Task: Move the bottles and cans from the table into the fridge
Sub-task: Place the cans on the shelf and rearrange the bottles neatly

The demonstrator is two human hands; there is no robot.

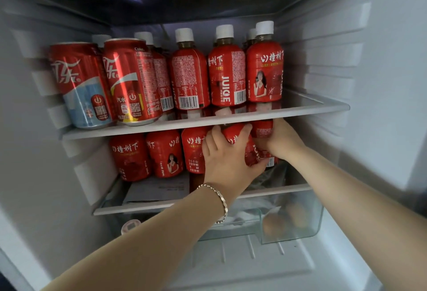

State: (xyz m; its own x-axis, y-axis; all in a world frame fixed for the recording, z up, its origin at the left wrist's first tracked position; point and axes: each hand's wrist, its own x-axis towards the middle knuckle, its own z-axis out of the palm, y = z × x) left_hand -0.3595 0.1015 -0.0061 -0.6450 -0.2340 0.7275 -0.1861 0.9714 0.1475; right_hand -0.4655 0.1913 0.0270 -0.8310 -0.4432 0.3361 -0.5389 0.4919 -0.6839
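Red juice bottle (238, 138) over the lower shelf (161, 205) was clasped in my left hand (227, 159); my right hand (282, 140) met the neighbouring bottle (262, 129), though I couldn't tell its grip.

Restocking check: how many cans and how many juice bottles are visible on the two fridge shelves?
Cola cans: 2
Upper-shelf juice bottles: 6
Lower-shelf juice bottles: 5, one each gripped by left hand and right hand
Total: 13
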